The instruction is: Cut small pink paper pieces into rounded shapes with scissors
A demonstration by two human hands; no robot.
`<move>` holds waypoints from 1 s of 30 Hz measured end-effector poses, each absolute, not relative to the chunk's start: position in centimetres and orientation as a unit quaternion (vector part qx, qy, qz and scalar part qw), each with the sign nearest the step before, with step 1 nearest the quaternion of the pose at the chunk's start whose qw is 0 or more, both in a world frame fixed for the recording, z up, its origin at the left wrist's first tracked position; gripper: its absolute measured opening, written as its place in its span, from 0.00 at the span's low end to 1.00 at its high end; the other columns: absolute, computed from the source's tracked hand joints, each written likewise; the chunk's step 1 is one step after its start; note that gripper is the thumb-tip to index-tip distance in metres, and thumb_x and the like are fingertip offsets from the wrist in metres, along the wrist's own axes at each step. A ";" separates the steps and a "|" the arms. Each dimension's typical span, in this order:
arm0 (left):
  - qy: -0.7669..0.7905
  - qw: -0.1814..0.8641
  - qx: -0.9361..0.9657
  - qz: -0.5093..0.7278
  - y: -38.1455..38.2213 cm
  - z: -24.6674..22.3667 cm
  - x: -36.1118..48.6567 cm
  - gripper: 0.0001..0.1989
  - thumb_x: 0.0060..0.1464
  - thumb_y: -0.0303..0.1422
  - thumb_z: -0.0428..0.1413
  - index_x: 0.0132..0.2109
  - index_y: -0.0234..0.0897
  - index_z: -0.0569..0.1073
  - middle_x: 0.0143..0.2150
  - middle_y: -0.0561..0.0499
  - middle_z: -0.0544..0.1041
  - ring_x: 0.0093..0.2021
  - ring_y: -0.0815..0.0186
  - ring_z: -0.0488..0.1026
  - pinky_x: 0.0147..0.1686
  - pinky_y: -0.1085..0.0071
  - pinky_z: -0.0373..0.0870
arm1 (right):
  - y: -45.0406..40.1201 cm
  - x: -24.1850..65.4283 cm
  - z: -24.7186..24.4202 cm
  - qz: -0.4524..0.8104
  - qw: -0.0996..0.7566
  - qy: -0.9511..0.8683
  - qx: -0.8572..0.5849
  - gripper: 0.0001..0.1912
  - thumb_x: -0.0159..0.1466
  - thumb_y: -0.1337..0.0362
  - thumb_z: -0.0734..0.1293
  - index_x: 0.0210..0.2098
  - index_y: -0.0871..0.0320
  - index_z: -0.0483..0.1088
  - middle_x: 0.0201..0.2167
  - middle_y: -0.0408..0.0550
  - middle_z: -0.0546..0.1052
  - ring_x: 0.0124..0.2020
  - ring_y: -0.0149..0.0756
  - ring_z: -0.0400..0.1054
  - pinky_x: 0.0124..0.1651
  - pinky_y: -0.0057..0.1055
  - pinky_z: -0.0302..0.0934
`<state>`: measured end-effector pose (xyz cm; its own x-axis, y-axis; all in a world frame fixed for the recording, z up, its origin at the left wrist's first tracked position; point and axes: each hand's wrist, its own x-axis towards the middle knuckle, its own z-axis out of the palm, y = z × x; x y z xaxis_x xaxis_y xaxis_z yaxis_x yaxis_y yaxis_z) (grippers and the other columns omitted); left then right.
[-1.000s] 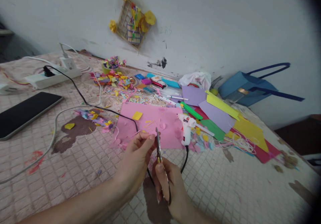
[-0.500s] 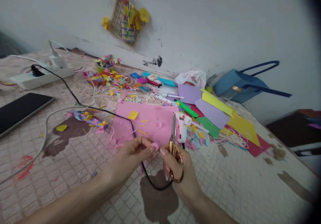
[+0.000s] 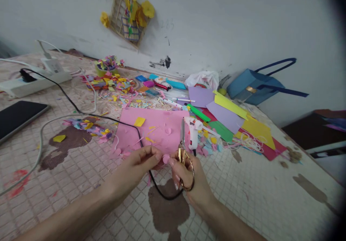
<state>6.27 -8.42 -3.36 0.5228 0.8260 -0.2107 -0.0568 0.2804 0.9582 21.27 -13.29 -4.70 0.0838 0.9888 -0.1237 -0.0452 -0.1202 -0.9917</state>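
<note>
Between my two hands is a small round pink paper piece [image 3: 165,159]. My left hand [image 3: 144,160] pinches it from the left with thumb and forefinger. My right hand [image 3: 189,174] has gold-handled scissors [image 3: 182,143] hooked in it, blades pointing up and away, while its thumb and forefinger touch the paper piece's right edge. Beyond the hands lies a pink sheet [image 3: 156,120] with small yellow and pink scraps on it. Just right of the scissors rests a white glue gun [image 3: 193,134]. A black cable [image 3: 119,121] crosses the sheet and passes under my hands.
A phone [image 3: 20,118] and a white power strip [image 3: 51,79] are on the left. Piles of cut paper [image 3: 108,82] and a bowl [image 3: 101,70] stand behind. Coloured sheets [image 3: 227,116], white string [image 3: 250,143] and a blue bag [image 3: 252,88] are at the right.
My right thumb and forefinger have come to the pink paper piece, which now faces the camera more fully. The whole view has shifted slightly, with everything a little further left.
</note>
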 end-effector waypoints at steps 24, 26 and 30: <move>0.308 0.638 0.667 0.230 -7.1 -2.8 4.7 0.07 0.53 0.35 0.55 0.32 0.36 0.73 0.28 0.51 0.72 0.30 0.65 0.68 0.29 0.73 0.63 | -13.3 21.7 -4.5 0.619 0.457 -0.422 -0.479 0.13 0.61 0.58 0.64 0.24 0.59 0.63 0.12 0.33 0.59 0.11 0.21 0.51 0.15 0.20 0.45; 0.315 0.630 0.674 0.222 -7.2 -3.0 4.8 0.06 0.53 0.34 0.55 0.33 0.37 0.73 0.28 0.52 0.72 0.29 0.67 0.67 0.27 0.74 0.62 | -13.4 21.8 -4.2 0.581 0.421 -0.463 -0.520 0.11 0.59 0.59 0.65 0.26 0.59 0.65 0.11 0.33 0.61 0.10 0.22 0.53 0.14 0.20 0.46; 0.316 0.640 0.664 0.223 -7.4 -3.2 4.8 0.04 0.52 0.33 0.56 0.33 0.37 0.74 0.27 0.52 0.73 0.28 0.67 0.68 0.27 0.75 0.62 | -13.4 21.8 -4.1 0.552 0.378 -0.495 -0.554 0.09 0.58 0.61 0.66 0.25 0.59 0.64 0.10 0.32 0.61 0.10 0.22 0.53 0.14 0.19 0.46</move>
<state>4.82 -7.41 -3.17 0.7012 0.7048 -0.1075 0.1342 0.0176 0.9908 21.77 -13.44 -4.07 -0.1012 0.9662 -0.2370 0.1306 -0.2233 -0.9660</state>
